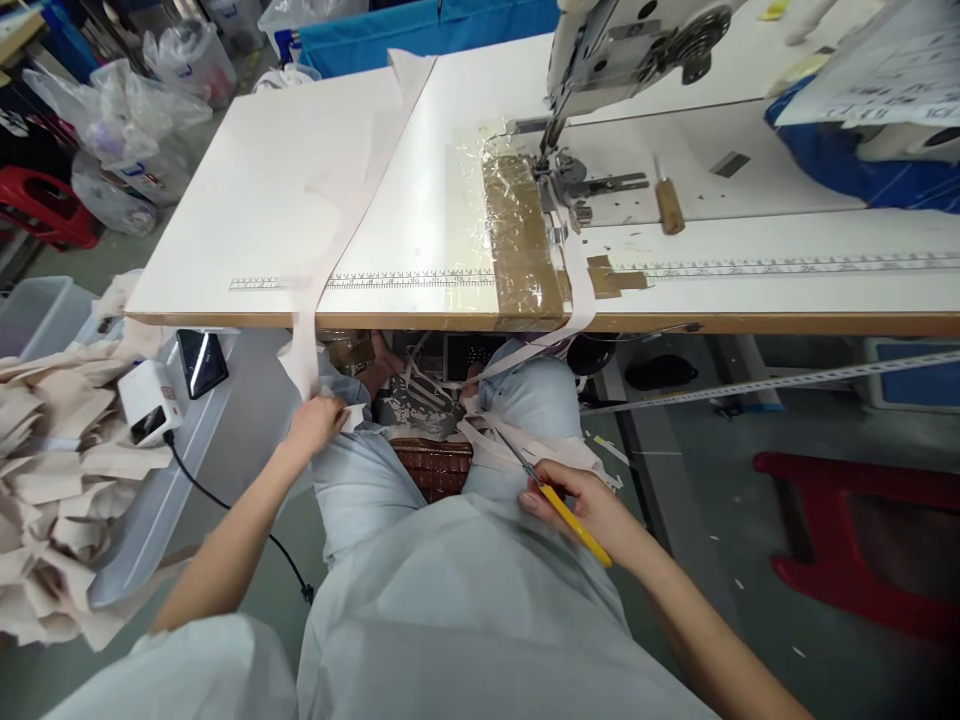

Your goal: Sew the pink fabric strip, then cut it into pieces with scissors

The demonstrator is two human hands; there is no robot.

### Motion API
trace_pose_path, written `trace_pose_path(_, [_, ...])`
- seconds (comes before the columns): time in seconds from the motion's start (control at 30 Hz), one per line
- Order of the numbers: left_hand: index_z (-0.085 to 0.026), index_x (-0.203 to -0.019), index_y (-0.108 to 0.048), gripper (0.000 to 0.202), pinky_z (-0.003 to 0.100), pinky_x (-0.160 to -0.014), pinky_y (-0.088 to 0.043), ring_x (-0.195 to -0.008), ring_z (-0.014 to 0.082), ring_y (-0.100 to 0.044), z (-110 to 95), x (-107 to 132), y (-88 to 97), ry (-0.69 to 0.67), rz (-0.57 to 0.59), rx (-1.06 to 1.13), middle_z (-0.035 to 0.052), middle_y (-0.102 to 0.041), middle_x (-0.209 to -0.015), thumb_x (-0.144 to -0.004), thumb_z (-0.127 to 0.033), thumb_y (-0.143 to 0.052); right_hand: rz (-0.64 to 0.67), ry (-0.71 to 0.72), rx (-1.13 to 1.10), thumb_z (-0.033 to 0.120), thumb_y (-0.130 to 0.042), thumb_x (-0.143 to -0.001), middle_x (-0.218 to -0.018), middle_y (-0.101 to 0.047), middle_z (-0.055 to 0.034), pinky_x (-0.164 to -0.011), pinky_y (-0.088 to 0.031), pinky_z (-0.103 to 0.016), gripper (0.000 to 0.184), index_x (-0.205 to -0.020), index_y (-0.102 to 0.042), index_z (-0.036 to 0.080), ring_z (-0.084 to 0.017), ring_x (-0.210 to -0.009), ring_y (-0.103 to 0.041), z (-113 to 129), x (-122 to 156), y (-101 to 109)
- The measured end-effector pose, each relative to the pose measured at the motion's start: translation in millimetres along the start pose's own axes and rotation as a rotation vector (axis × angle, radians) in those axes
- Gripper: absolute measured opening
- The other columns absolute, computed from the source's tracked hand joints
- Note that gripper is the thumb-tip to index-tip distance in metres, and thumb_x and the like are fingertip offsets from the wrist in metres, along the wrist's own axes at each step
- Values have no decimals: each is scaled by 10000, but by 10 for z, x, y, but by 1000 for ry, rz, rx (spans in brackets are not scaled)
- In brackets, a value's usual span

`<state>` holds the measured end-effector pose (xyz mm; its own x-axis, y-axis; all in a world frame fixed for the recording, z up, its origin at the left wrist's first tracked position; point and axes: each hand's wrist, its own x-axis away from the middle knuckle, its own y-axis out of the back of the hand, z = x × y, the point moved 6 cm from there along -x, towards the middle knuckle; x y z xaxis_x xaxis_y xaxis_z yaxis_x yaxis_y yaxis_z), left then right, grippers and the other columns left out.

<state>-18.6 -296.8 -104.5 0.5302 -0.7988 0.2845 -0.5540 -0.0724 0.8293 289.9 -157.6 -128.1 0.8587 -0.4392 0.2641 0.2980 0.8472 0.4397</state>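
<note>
My left hand (318, 424) is closed on the lower end of a pale pink fabric piece (349, 180), above my left knee. That piece runs up over the table edge and lies across the white tabletop. In my right hand (581, 500), over my right thigh, is a pair of scissors (574, 522) with yellow handles, the metal blades pointing up and left. The blade tips are close to pale fabric strips (525, 440) across my right leg; whether they touch I cannot tell. Another pale strip (579, 285) hangs from under the presser foot of the sewing machine (555, 165) and loops below the table.
At left, a plastic bin (161, 510) is heaped with cut fabric pieces (60, 480); a phone (202, 362) and a white charger (150, 400) rest there. A wooden-handled awl (669, 203) lies right of the machine. A red stool (862, 530) stands at right.
</note>
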Motion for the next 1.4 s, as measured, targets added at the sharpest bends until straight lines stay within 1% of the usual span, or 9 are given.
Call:
trace_pose_path(0.07, [-161, -663, -633, 216, 220, -541, -366, -424, 123, -506, 106, 222, -91, 56, 11, 75, -33, -509, -444, -853, -227, -554, 32, 8, -18, 581, -524, -834, -603, -415, 28, -520, -316, -243, 430, -655, -393, 212, -135, -563, -382, -2, -37, -31])
trace_pose_path(0.13, [-168, -781, -666, 252, 224, -496, -376, -384, 134, -524, 28, 411, -181, 102, 11, 184, -33, -541, -439, -884, -338, -511, 75, 40, -17, 594, -525, -831, -623, -432, 24, -530, -323, -245, 434, -670, -408, 208, -138, -578, -393, 46, -89, -81])
trace_pose_path(0.23, [-163, -880, -664, 319, 224, -452, -395, -401, 155, -565, -333, 613, -325, 151, 73, 534, -15, -581, -436, -854, -457, -545, 141, 90, 4, 606, -491, -851, -647, -446, 18, -541, -331, -246, 443, -683, -404, 206, -141, -596, -406, 162, -149, -158])
trace_pose_path(0.33, [-157, -889, -626, 359, 238, -510, -483, -526, 186, -659, -780, 750, -468, 144, 215, 929, 42, -683, -576, -800, -505, -621, 198, 151, 11, 628, -461, -864, -652, -441, 18, -544, -325, -241, 464, -688, -402, 203, -138, -605, -399, 294, -149, -173])
trace_pose_path(0.4, [-157, -921, -598, 389, 258, -553, -524, -611, 212, -699, -986, 812, -539, 139, 276, 1061, 66, -716, -674, -772, -510, -664, 229, 181, -8, 643, -454, -866, -653, -425, 24, -541, -312, -237, 475, -700, -409, 200, -133, -606, -382, 362, -122, -132])
trace_pose_path(0.5, [-158, -918, -577, 412, 255, -526, -526, -587, 216, -700, -1118, 855, -624, 157, 286, 1124, 56, -710, -671, -749, -515, -693, 282, 198, -35, 660, -433, -869, -649, -375, 38, -527, -282, -230, 495, -692, -382, 201, -121, -599, -338, 417, -69, -40])
trace_pose_path(0.67, [-156, -825, -567, 404, 219, -461, -476, -556, 208, -689, -1153, 914, -680, 139, 212, 1143, 38, -677, -589, -739, -529, -695, 375, 238, 35, 677, -408, -868, -651, -355, 41, -530, -270, -224, 509, -691, -355, 202, -117, -609, -316, 459, -14, -17])
trace_pose_path(0.97, [-134, -858, -577, 442, 255, -593, -538, -781, 260, -724, -1053, 1040, -775, 215, 255, 1208, 134, -738, -893, -718, -529, -716, 527, 226, 65, 702, -399, -863, -631, -335, 52, -499, -246, -218, 540, -669, -352, 200, -101, -576, -299, 506, -49, -172])
trace_pose_path(1.4, [-152, -789, -565, 412, 245, -557, -525, -663, 222, -715, -854, 966, -777, 233, 234, 1298, 61, -716, -728, -696, -513, -741, 325, 236, 491, 697, -425, -845, -567, -460, 17, -501, -221, -254, 536, -637, -396, 204, -128, -520, -394, 618, -201, -158])
